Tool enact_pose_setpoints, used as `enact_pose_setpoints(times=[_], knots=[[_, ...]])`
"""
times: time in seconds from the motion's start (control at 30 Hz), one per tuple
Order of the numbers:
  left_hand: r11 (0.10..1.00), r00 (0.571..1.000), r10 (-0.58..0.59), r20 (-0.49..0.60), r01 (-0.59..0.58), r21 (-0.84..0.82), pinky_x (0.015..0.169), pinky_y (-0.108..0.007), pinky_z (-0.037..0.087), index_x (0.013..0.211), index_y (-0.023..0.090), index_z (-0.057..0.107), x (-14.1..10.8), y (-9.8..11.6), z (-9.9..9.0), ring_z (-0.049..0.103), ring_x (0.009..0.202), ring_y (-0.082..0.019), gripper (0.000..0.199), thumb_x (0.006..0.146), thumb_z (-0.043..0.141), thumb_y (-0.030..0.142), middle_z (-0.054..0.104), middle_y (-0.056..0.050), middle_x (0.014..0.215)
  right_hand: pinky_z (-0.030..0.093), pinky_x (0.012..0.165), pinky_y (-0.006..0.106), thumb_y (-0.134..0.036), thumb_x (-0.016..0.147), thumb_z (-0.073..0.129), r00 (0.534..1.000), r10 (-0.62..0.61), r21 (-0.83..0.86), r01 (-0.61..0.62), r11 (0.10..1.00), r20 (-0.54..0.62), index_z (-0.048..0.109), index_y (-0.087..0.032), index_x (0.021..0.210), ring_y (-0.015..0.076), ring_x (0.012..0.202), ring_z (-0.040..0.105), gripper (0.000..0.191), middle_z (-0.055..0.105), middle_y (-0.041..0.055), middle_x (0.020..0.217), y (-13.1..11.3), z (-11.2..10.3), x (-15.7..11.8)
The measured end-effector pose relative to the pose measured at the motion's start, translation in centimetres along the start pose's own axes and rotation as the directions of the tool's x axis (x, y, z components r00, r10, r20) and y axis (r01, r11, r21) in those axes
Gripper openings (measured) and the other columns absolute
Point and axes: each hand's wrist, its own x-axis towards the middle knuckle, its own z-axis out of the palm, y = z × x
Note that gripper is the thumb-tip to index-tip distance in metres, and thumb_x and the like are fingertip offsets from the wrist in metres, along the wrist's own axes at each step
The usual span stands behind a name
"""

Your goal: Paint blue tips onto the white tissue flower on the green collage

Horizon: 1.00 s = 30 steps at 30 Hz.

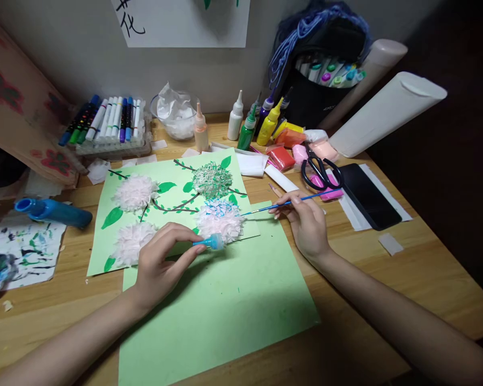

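Observation:
My left hand (163,260) pinches the blue nozzle cap (213,242) of a paint bottle, just in front of the lower right paper flower. In my right hand (304,220) is a thin blue paintbrush (265,207), its tip at that flower's right edge. This pale pink flower (221,225) has blue paint on its upper petals. Above it sits a flower with green-painted petals (212,179). Two plain pale pink flowers (136,192) are on the left side of the light green card (173,185), with painted branches and leaves. An uncapped blue paint bottle (58,212) lies at left.
Another green sheet (225,321) lies under the card. Behind stand several paint bottles (247,128), a marker box (112,126) and a glass bowl with tissue (176,112). Black scissors (320,170) and a phone (370,195) are at right; a paint-stained paper (28,249) is at left.

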Motion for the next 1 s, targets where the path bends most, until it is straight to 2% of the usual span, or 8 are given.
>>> enact_pose_setpoints(times=[0.17, 0.3, 0.63, 0.73, 0.83, 1.0], knots=[[1.000, 1.000, 0.015, -0.005, -0.015, -0.005, 0.064, -0.025, 0.050, 0.089, 0.018, 0.062, 0.0, -0.1, 0.0, 0.061, 0.072, -0.013, 0.010, 0.084, 0.066, 0.011, 0.065, -0.001, 0.077, 0.050, 0.056, 0.024, -0.039, 0.086, 0.058, 0.999, -0.022, 0.014, 0.023, 1.000, -0.039, 0.065, -0.021, 0.074, 0.0115, 0.061, 0.063, 0.022, 0.063, -0.0007, 0.072, 0.0, -0.2, 0.2], [1.000, 1.000, 0.011, -0.020, -0.011, -0.005, 0.063, -0.026, 0.050, 0.088, 0.018, 0.063, 0.1, 0.0, 0.0, 0.061, 0.070, -0.013, 0.007, 0.084, 0.066, 0.014, 0.066, -0.001, 0.076, 0.049, 0.057, 0.023, -0.037, 0.087, 0.057, 1.000, -0.004, 0.003, 0.004, 1.000, 0.003, 0.066, -0.020, 0.073, 0.0111, 0.061, 0.064, 0.023, 0.063, -0.0005, 0.071, 0.1, -0.3, 0.2], [1.000, 1.000, 0.008, -0.018, -0.008, -0.001, 0.064, -0.026, 0.051, 0.089, 0.018, 0.063, 0.0, 0.0, 0.1, 0.062, 0.072, -0.014, 0.009, 0.083, 0.068, 0.013, 0.067, -0.002, 0.077, 0.048, 0.055, 0.021, -0.035, 0.086, 0.058, 1.000, -0.013, 0.008, 0.014, 1.000, -0.018, 0.066, -0.020, 0.073, 0.0097, 0.059, 0.063, 0.022, 0.064, -0.0014, 0.069, 0.2, -0.5, 0.4], [1.000, 1.000, 0.003, -0.029, -0.002, 0.004, 0.065, -0.026, 0.051, 0.090, 0.018, 0.064, 0.0, 0.1, 0.2, 0.063, 0.073, -0.014, 0.010, 0.083, 0.068, 0.013, 0.068, -0.003, 0.078, 0.047, 0.053, 0.021, -0.033, 0.085, 0.057, 0.995, -0.066, 0.053, 0.070, 0.996, -0.070, 0.066, -0.020, 0.073, 0.0098, 0.059, 0.063, 0.019, 0.064, -0.0013, 0.071, 0.0, -0.3, 0.2], [1.000, 0.999, 0.016, -0.037, -0.016, -0.007, 0.066, -0.027, 0.052, 0.092, 0.018, 0.065, -0.1, 0.1, 0.4, 0.064, 0.075, -0.014, 0.013, 0.082, 0.068, 0.011, 0.069, -0.003, 0.081, 0.048, 0.054, 0.022, -0.032, 0.084, 0.057, 0.992, -0.105, 0.093, 0.112, 0.989, -0.076, 0.066, -0.020, 0.074, 0.0102, 0.059, 0.062, 0.018, 0.064, -0.0005, 0.071, -0.5, 0.1, -0.3], [0.995, 0.997, -0.034, -0.070, 0.028, -0.093, 0.067, -0.028, 0.053, 0.090, 0.019, 0.065, -0.3, 0.4, 0.4, 0.064, 0.076, -0.014, 0.011, 0.082, 0.068, 0.012, 0.069, -0.003, 0.081, 0.049, 0.052, 0.023, -0.033, 0.082, 0.058, 0.996, -0.077, 0.177, 0.085, 0.981, -0.054, 0.064, -0.020, 0.071, 0.0114, 0.059, 0.060, 0.018, 0.061, -0.0002, 0.066, -1.1, 1.1, -1.2]])
